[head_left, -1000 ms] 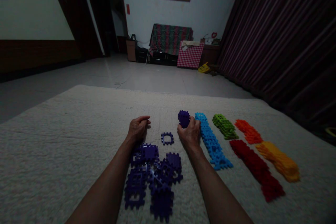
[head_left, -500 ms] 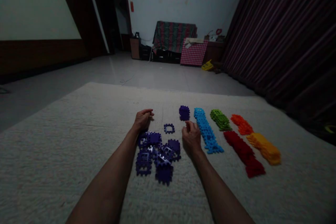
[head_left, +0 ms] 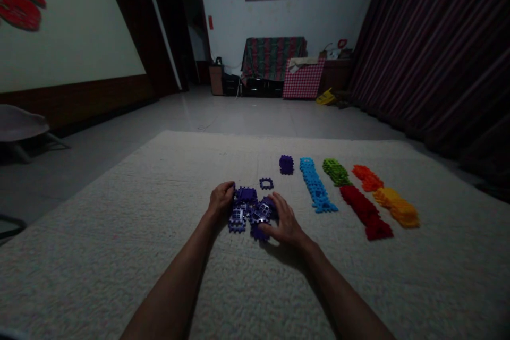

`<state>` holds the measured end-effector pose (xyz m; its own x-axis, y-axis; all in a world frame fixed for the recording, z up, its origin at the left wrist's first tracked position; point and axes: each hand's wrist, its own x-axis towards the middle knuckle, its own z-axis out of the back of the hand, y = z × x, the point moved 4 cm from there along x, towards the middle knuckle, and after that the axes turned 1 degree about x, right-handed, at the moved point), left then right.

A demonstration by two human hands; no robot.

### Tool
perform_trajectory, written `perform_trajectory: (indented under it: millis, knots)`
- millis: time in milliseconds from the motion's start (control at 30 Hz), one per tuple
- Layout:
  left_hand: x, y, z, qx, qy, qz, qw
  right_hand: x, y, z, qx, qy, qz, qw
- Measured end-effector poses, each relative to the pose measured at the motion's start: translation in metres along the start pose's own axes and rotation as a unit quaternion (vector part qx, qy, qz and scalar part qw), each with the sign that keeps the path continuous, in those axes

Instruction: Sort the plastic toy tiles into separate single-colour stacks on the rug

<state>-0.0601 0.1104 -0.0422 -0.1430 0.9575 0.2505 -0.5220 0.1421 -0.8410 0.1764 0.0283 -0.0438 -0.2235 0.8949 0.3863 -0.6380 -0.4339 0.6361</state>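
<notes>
A loose pile of purple interlocking tiles, some solid and some with window-like openings, lies on the pale mat between my hands. My left hand is at the pile's left edge, fingers curled in against a purple tile there; its fingertips are partly hidden. On the right side my right hand is spread, thumb and fingers apart, touching the outer tiles. Just beyond the pile lies a single purple frame tile, flat and untouched. Farther off stands a small purple stack.
To the right lie rows of overlapping tiles: blue, green, orange-red, dark red and yellow. The mat covers the floor. A low stool is at the left; a dark curtain hangs at the right.
My right hand has come back from near the blue row to the pile and spread its fingers. My left hand now meets the pile's left edge. The camera view has shifted.
</notes>
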Motion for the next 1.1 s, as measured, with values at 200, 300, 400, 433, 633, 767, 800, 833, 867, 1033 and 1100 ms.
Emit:
perform_trajectory:
  millis: [200, 300, 400, 433, 633, 767, 800, 833, 867, 1033, 1100]
  knots:
    - [-0.015, -0.010, -0.024, 0.114, -0.015, -0.102, 0.988, -0.014, 0.024, -0.009, -0.076, 0.066, -0.003, 0.995]
    - [-0.010, -0.017, -0.037, 0.093, -0.005, -0.097, 0.991, -0.002, 0.024, -0.011, -0.049, 0.045, 0.015, 0.998]
    - [0.001, -0.023, -0.043, 0.061, -0.001, -0.077, 0.995, 0.015, 0.016, -0.012, -0.010, 0.031, 0.026, 0.999]
    - [0.006, -0.024, -0.044, 0.047, -0.002, -0.067, 0.997, 0.021, 0.012, -0.013, 0.002, 0.027, 0.028, 0.999]
    - [0.040, -0.023, -0.047, -0.020, -0.005, 0.008, 1.000, 0.046, -0.007, -0.002, 0.071, 0.013, 0.054, 0.996]
    - [0.057, -0.016, -0.048, -0.019, -0.007, 0.036, 0.999, 0.042, -0.008, 0.009, 0.079, 0.037, 0.056, 0.995]
    - [0.061, -0.014, -0.049, -0.008, -0.001, 0.034, 0.999, 0.038, -0.007, 0.011, 0.077, 0.042, 0.051, 0.995]
    - [0.064, -0.013, -0.051, 0.002, 0.007, 0.029, 1.000, 0.035, -0.005, 0.013, 0.073, 0.040, 0.043, 0.996]
    - [0.068, -0.012, -0.052, 0.012, 0.015, 0.023, 1.000, 0.032, -0.002, 0.015, 0.069, 0.034, 0.035, 0.996]
    - [0.078, -0.009, -0.056, 0.033, 0.032, 0.014, 0.999, 0.026, 0.010, 0.019, 0.060, 0.011, 0.065, 0.996]
    - [0.079, -0.008, -0.057, 0.030, 0.034, 0.012, 0.999, 0.027, 0.012, 0.019, 0.052, 0.006, 0.069, 0.996]
